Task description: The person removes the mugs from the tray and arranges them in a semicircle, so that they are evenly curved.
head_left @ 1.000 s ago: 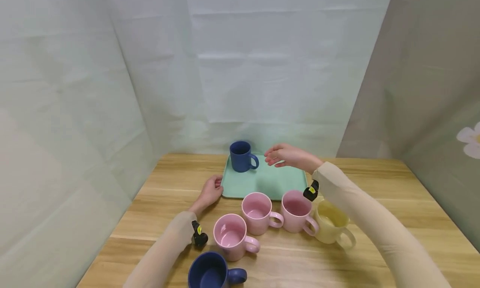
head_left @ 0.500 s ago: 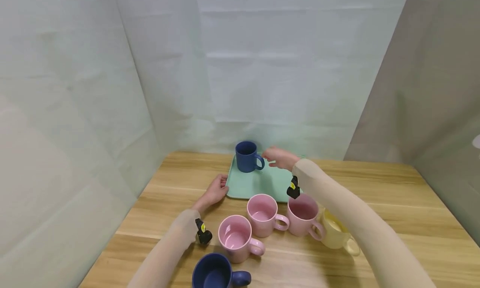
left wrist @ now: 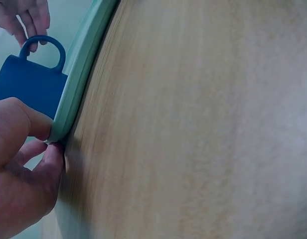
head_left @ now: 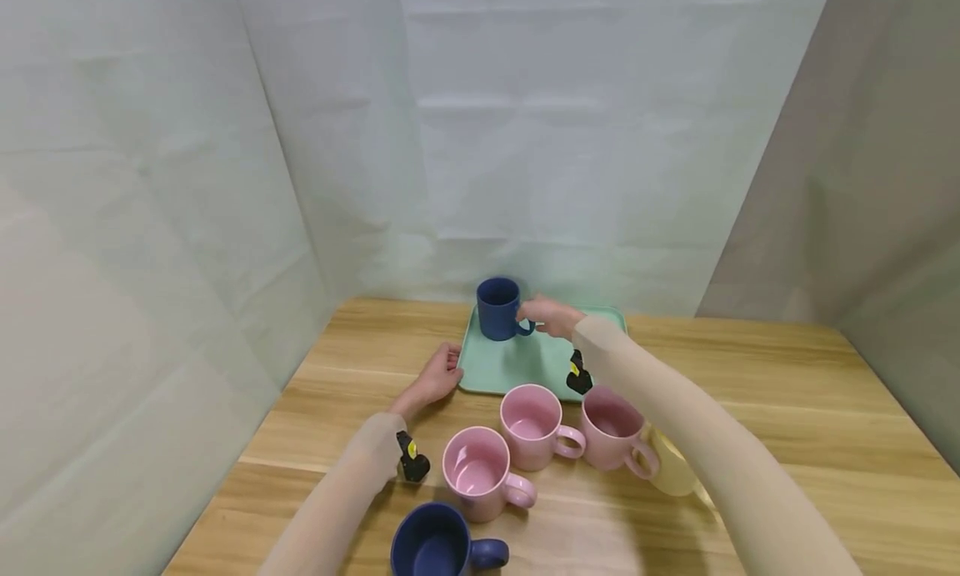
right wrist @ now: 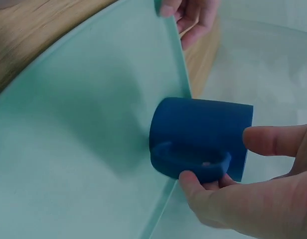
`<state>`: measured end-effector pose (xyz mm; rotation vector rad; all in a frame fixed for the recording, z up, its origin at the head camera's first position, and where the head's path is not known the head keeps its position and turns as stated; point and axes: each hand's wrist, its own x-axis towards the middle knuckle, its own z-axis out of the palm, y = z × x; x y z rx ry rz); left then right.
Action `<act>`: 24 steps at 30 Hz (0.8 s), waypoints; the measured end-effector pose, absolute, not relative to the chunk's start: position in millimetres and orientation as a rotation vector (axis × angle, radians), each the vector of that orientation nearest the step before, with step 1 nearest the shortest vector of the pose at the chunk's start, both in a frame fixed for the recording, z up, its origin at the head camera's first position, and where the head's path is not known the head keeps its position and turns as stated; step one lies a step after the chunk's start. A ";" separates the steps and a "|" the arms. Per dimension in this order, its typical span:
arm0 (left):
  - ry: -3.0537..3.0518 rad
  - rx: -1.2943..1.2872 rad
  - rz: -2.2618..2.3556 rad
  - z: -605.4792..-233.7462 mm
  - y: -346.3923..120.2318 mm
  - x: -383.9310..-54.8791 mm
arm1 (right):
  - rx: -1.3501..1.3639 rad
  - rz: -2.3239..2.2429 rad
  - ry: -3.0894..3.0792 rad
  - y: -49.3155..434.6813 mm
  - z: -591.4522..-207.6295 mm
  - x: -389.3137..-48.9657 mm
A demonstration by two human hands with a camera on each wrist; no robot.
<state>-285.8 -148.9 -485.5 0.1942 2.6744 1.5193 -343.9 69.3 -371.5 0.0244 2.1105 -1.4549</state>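
Note:
A blue mug stands upright at the far left of the mint-green tray. From the right, my right hand grips this mug by its handle. In the right wrist view the thumb lies at the rim, and the fingers curl at the handle. My left hand holds the tray's left edge. Its thumb is on top of the rim and its fingertips are below, as the left wrist view shows.
In front of the tray stand pink mugs, one in the middle and another at right. A pale yellow mug is partly behind the right sleeve. A second blue mug is nearest me. A cloth wall rises behind the table.
My right hand has moved left over the tray and taken hold of the blue mug's handle. The left hand has stayed on the tray's edge. The head view has shifted slightly.

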 end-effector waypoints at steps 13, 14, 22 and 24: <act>2.648 0.166 1.437 -481.5 -149.3 -285.3 | 0.030 -1.108 2.258 76.5 -375.1 -336.8; 2.646 0.168 1.437 -481.0 -149.5 -285.4 | 0.030 -1.087 2.267 77.5 -374.2 -335.8; 2.634 0.177 1.477 -483.3 -149.0 -286.9 | 0.022 -1.110 2.248 83.1 -365.8 -329.2; 2.630 0.171 1.481 -483.8 -148.5 -286.3 | 0.032 -1.129 2.222 84.2 -364.2 -327.4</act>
